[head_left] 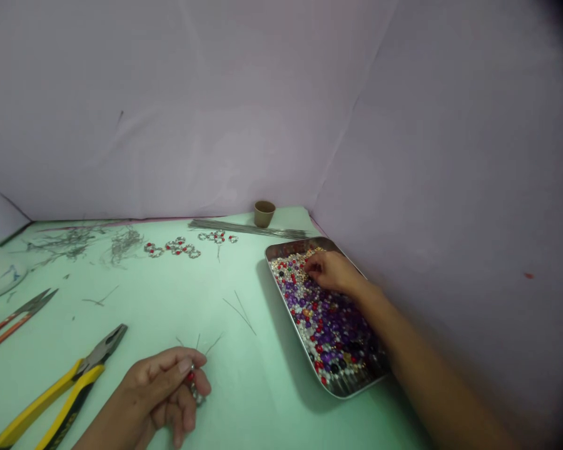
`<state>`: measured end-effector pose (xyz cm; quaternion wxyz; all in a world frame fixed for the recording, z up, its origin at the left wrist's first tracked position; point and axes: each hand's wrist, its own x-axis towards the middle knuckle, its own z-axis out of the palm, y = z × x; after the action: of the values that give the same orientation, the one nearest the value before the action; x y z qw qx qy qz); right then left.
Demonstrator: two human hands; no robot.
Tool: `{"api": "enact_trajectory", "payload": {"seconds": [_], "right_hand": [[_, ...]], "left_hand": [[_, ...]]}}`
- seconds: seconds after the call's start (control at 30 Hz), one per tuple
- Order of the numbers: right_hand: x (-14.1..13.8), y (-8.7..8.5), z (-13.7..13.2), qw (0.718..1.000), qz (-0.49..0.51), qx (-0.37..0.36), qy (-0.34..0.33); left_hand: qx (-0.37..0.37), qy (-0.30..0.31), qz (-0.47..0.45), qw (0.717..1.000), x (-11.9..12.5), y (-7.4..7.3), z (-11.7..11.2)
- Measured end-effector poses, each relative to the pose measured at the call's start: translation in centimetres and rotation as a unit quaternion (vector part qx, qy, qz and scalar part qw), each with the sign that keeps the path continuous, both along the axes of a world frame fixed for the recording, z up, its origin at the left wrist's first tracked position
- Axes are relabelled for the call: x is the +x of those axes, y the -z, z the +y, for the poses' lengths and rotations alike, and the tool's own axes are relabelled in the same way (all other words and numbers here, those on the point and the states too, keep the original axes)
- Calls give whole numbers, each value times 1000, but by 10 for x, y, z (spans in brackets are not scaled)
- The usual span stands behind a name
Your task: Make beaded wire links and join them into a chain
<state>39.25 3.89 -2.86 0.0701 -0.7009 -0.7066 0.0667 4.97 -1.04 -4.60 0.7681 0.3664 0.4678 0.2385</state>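
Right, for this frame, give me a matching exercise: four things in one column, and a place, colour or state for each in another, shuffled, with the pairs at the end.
1. Left hand
2. Right hand
3. Pliers
4. Small cup

A. Yellow and black handles
B. Beside the wire bundle
C. Holding a beaded piece
D. At the beads in the metal tray

Pairs: 1-C; 2-D; 3-A; 4-B

I work in dim, slightly hazy light. The steel bead tray point(354, 384) casts a soft shadow onto the green table point(169, 312) along its left side, and its rim glints faintly. Right of the tray, my right forearm point(422, 356) blurs; far to its upper right, past the lilac wall point(460, 156), my view's corner blackens.
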Motion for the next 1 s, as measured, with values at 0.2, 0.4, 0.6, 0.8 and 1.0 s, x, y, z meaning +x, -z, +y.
{"api": "enact_trajectory", "payload": {"seconds": [0.2,0.4,0.6,0.8,1.0], "right_hand": [[0,2,2,1000,-10,-15,8],[2,4,3,1000,-10,-24,3],[4,8,4,1000,-5,-21,-1],[1,10,4,1000,-20,-11,2],[-5,6,0,998,-60,13,1]], "left_hand": [[3,14,-7,1000,-2,2,0],[2,17,-12,1000,-3,3,-1],[8,14,-6,1000,-2,2,0],[7,15,-9,1000,-2,2,0],[4,13,-11,1000,-2,3,0]]}}
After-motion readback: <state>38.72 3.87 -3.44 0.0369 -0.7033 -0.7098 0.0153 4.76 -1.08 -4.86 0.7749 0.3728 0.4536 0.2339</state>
